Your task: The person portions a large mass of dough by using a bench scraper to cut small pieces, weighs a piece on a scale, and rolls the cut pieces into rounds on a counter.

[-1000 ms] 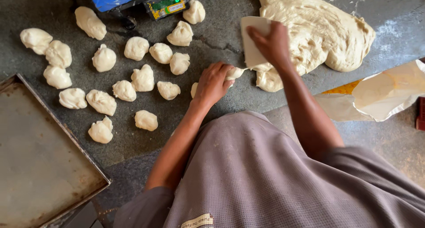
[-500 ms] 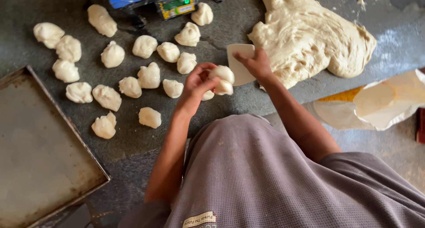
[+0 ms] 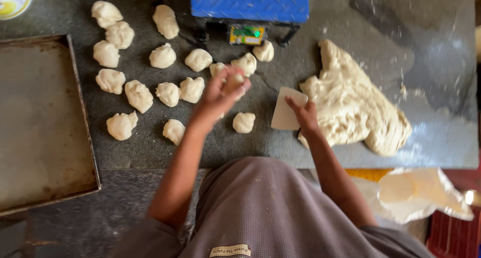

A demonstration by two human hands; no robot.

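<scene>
The person wears a grey-brown knit shirt (image 3: 280,208) with a fine waffle-like texture, filling the picture from its centre toward 6 o'clock. A small pale label (image 3: 230,250) with dark print is sewn near the bottom edge, at about 6 o'clock. Short sleeves end above the elbows, toward 7 and 5 o'clock. Both forearms are bare, as are the left hand (image 3: 220,90) and right hand (image 3: 304,112); no rings, watch or gloves show
</scene>
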